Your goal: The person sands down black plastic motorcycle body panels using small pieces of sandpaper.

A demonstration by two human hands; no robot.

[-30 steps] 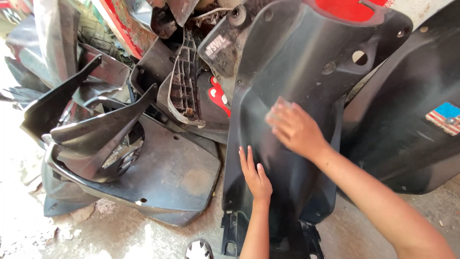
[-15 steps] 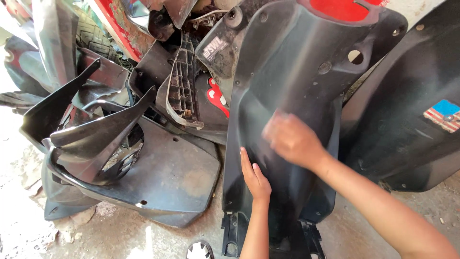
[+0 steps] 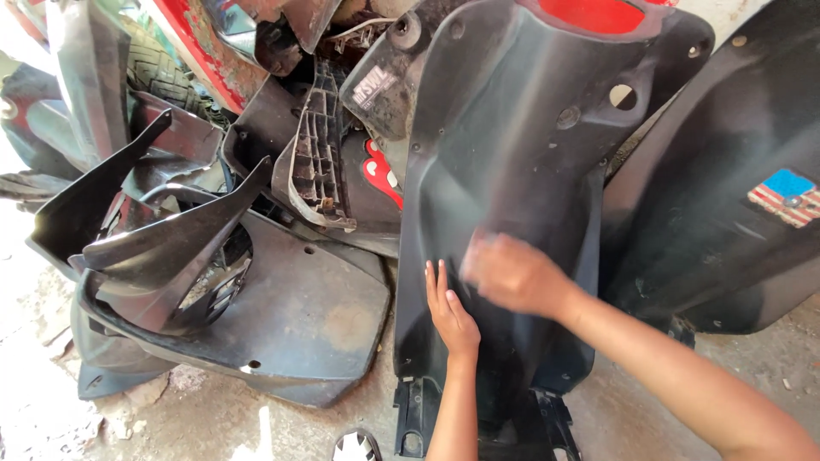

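Landmark: the tall black scooter body panel point(image 3: 504, 196), standing upright at centre.

Change noted: over the last second the right hand point(image 3: 511, 275) has travelled down and to the left across the panel's inner face, from higher on the panel to just beside the left hand point(image 3: 448, 312). It is motion-blurred now, consistent with a rubbing or wiping stroke under way. A pale pad or cloth showed under it a second ago; now I cannot tell what it holds, nor how far its fingers are curled. The left hand has not shifted: flat, fingers extended and together, pressed on the panel's lower left portion, gripping nothing, apparently steadying it.

Judgement: the work on the panel surface is mid-stroke, and the lower centre is the area being treated.

Surroundings: left of the panel, a pile of black fairing pieces point(image 3: 213, 282) and a ribbed grey part point(image 3: 316, 162). Right of it, another black cover bearing a striped flag sticker point(image 3: 786, 198). Beneath the panel, dusty concrete floor point(image 3: 623, 401).
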